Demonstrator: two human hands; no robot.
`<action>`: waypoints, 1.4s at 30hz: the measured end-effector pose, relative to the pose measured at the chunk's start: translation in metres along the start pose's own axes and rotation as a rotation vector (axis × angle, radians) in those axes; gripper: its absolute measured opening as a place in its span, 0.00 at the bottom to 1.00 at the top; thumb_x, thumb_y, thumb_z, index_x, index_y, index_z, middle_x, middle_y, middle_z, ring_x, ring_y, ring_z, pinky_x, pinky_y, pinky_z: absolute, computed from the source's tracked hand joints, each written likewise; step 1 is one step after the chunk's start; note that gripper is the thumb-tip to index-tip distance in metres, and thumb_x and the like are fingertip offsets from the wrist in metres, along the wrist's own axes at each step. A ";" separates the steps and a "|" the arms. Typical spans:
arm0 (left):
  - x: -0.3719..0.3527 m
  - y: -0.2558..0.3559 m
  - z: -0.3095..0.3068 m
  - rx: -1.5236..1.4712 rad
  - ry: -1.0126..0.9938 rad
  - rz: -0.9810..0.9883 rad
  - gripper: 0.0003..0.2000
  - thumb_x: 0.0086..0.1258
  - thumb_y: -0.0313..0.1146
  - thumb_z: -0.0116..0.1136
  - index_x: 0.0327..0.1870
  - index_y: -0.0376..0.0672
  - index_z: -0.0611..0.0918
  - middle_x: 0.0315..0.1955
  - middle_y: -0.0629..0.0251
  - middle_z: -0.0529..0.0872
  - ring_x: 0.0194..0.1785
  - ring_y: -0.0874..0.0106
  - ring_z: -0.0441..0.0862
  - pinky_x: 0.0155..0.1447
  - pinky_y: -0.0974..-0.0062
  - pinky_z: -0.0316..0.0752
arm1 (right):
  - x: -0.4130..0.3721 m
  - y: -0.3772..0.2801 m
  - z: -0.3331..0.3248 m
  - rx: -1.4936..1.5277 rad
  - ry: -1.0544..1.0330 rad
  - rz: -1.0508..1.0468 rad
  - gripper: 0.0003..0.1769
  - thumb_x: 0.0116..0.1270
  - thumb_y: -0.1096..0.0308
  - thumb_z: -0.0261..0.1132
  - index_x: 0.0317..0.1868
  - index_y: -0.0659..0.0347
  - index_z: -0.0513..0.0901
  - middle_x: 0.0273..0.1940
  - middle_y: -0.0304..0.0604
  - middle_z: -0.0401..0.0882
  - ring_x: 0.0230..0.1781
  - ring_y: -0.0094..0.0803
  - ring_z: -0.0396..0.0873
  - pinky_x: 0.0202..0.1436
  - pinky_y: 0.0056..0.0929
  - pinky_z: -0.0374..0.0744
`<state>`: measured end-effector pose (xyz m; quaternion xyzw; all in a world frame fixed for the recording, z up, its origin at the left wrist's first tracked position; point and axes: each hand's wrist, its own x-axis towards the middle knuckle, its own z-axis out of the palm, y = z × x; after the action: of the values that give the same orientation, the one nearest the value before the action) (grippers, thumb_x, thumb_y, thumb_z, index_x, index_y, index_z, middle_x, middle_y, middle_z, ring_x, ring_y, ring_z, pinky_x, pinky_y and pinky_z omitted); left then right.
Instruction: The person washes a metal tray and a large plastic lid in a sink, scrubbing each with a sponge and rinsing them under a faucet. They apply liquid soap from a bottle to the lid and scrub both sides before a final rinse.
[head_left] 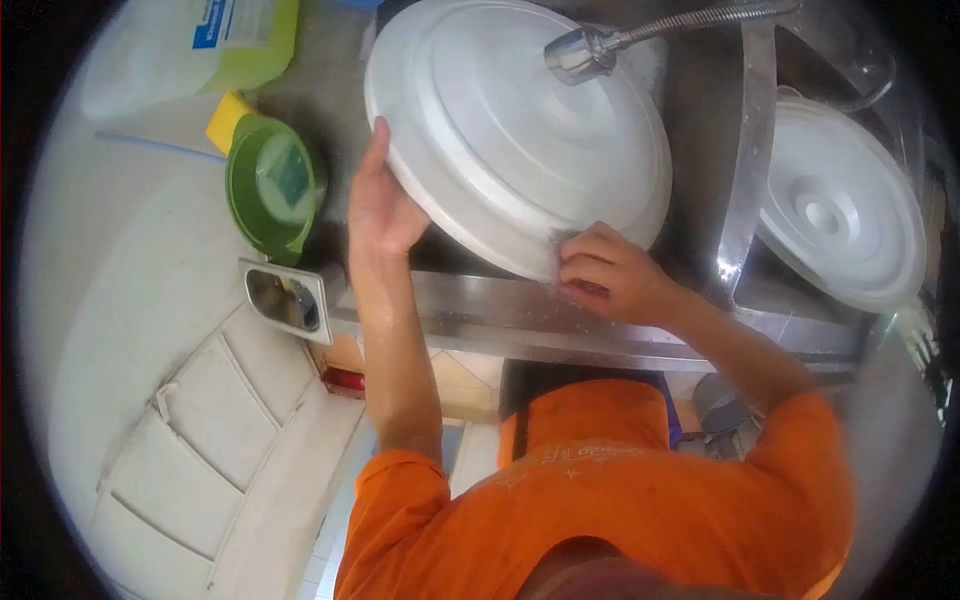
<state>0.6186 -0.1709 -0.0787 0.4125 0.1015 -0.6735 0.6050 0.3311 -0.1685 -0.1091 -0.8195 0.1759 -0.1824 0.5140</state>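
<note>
A large, round, pale metal lid (480, 150) with stepped rings is tilted over the sink, under the tap's metal spout head (580, 55). My left hand (385, 205) grips the lid's left edge, its thumb up along the rim. My right hand (612, 275) has its fingers curled against the lid's near rim. A small dark, wet-looking bit shows at those fingertips, too hidden to name. Behind the lid, most of the basin is out of sight.
A second pale lid (845, 200) leans beyond the metal divider (748, 160) on the right. On the left are a green bowl (240, 195) with a green pad in liquid, a yellow sponge (226, 122) and a plastic jug (150, 60). The steel sink edge (470, 305) runs before me.
</note>
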 end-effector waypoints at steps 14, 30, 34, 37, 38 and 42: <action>-0.027 -0.027 -0.076 -0.270 -0.199 0.105 0.38 0.77 0.64 0.37 0.70 0.34 0.67 0.65 0.49 0.75 0.68 0.57 0.72 0.73 0.57 0.63 | 0.114 -0.022 0.056 -0.182 0.323 -0.152 0.04 0.53 0.71 0.67 0.31 0.58 0.82 0.38 0.38 0.76 0.43 0.41 0.74 0.46 0.42 0.77; -0.045 -0.179 -0.048 0.298 0.445 0.544 0.37 0.81 0.59 0.38 0.75 0.31 0.58 0.74 0.54 0.63 0.76 0.62 0.58 0.79 0.64 0.51 | 0.237 0.058 0.040 -0.139 0.538 -0.212 0.09 0.63 0.57 0.70 0.34 0.51 0.90 0.38 0.42 0.78 0.41 0.43 0.75 0.48 0.41 0.74; -0.036 -0.174 -0.015 0.575 0.653 0.735 0.31 0.84 0.51 0.37 0.72 0.29 0.64 0.70 0.52 0.67 0.71 0.65 0.66 0.76 0.65 0.57 | 0.170 0.039 0.039 -0.110 0.337 -0.346 0.20 0.67 0.61 0.63 0.58 0.55 0.84 0.61 0.46 0.77 0.63 0.48 0.72 0.67 0.47 0.69; -0.028 -0.121 -0.006 0.450 0.498 0.663 0.29 0.83 0.49 0.37 0.68 0.29 0.68 0.61 0.48 0.75 0.63 0.61 0.73 0.67 0.66 0.66 | 0.078 0.005 0.009 -0.199 0.045 -0.112 0.30 0.67 0.61 0.64 0.69 0.62 0.73 0.72 0.47 0.68 0.75 0.49 0.61 0.74 0.53 0.62; -0.022 -0.101 -0.009 0.504 0.555 0.631 0.29 0.83 0.49 0.38 0.68 0.30 0.68 0.62 0.51 0.75 0.64 0.62 0.73 0.67 0.67 0.67 | 0.051 0.007 0.006 -0.221 -0.058 -0.054 0.32 0.67 0.61 0.64 0.70 0.63 0.71 0.74 0.46 0.65 0.77 0.49 0.58 0.76 0.54 0.60; -0.010 -0.062 -0.007 0.239 0.319 0.469 0.29 0.83 0.50 0.40 0.70 0.32 0.68 0.65 0.55 0.74 0.67 0.63 0.72 0.70 0.66 0.66 | -0.009 0.018 0.015 -0.305 -0.110 0.040 0.32 0.68 0.59 0.64 0.71 0.58 0.71 0.76 0.43 0.61 0.78 0.49 0.56 0.77 0.55 0.58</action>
<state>0.5654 -0.1436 -0.0985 0.5936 0.0173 -0.4495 0.6673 0.3289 -0.1603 -0.1328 -0.8932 0.1891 -0.0980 0.3959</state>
